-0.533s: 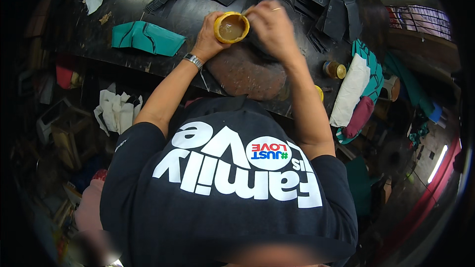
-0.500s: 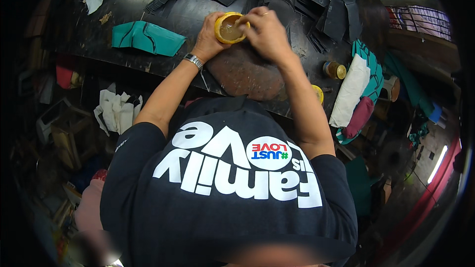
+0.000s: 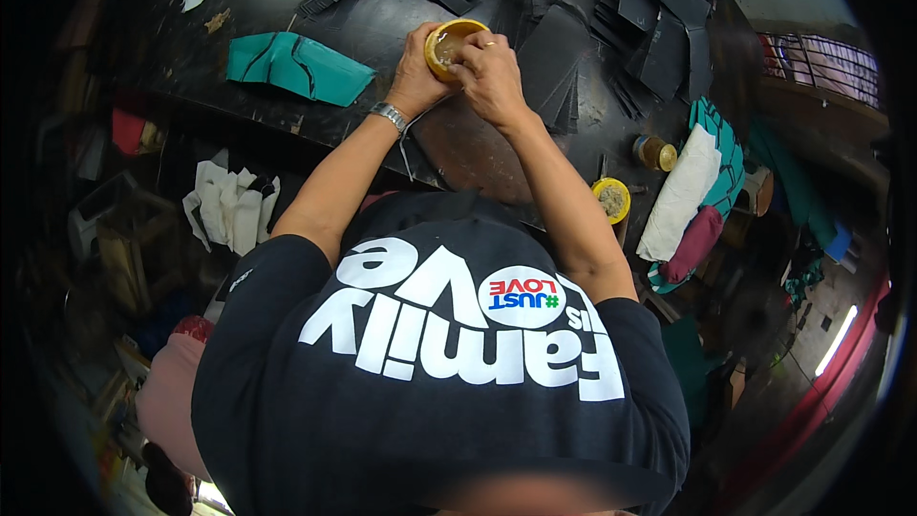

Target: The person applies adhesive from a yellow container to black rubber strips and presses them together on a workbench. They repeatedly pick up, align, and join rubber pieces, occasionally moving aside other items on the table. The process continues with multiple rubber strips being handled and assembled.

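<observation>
My left hand [image 3: 417, 76] holds a small round yellow tin [image 3: 449, 41] over the dark worktable [image 3: 315, 33], with a metal watch on that wrist. My right hand [image 3: 489, 76] lies over the tin's near rim, fingers curled onto it and a ring on one finger. The tin is open at the top and shows a pale brownish paste inside. Both forearms reach forward from my black printed shirt. What the right fingers pinch is hidden.
Teal cut pieces [image 3: 291, 65] lie left of the hands. Black cut strips and panels [image 3: 650, 29] cover the table's far right. Another yellow tin [image 3: 611, 199] and a small jar [image 3: 654, 153] sit near the right edge, beside rolled white and maroon fabric [image 3: 683, 201]. White rags [image 3: 229, 205] lie below left.
My right hand has slid from beside the tin to over its rim, covering more of it. The left hand keeps holding the tin in place.
</observation>
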Tool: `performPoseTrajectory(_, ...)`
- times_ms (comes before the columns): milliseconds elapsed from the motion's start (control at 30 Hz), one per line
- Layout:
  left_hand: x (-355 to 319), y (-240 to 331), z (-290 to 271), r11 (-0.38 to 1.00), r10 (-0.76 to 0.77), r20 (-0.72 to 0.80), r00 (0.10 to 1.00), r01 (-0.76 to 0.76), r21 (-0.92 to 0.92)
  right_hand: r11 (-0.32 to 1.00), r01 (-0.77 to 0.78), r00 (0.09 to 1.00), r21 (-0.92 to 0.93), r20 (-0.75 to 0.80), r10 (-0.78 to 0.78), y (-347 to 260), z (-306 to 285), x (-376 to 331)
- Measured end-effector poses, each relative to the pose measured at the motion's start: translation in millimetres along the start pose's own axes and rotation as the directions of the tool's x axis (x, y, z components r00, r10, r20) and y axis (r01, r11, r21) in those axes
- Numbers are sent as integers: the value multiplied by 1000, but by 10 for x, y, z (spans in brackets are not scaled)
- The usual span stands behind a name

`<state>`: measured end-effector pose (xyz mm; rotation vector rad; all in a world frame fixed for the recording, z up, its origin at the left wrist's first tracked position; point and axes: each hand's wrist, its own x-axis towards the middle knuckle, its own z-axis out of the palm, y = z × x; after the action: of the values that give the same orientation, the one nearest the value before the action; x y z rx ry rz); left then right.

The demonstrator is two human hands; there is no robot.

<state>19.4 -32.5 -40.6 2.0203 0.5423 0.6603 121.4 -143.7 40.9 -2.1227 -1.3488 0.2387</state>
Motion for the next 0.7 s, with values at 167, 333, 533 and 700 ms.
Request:
performPoseTrajectory(167,-2,-54,-6,999,38,-7,999,-38,12,945,18,871,326,-469,146,-2,-594,201)
performPoseTrajectory(333,-31,-70,-7,1000,24,25,999,-24,-19,913,286,939,-292,-102,-327,70,-974,308)
performPoseTrajectory(533,-15,-37,-18,1000,-30,56,998,30,0,911,333,924,-244,277,-263,157,-266,143)
performPoseTrajectory(700,-33,-74,9,999,-30,51,998,31,-18,978,206,953,33,218,-209,341,-250,175)
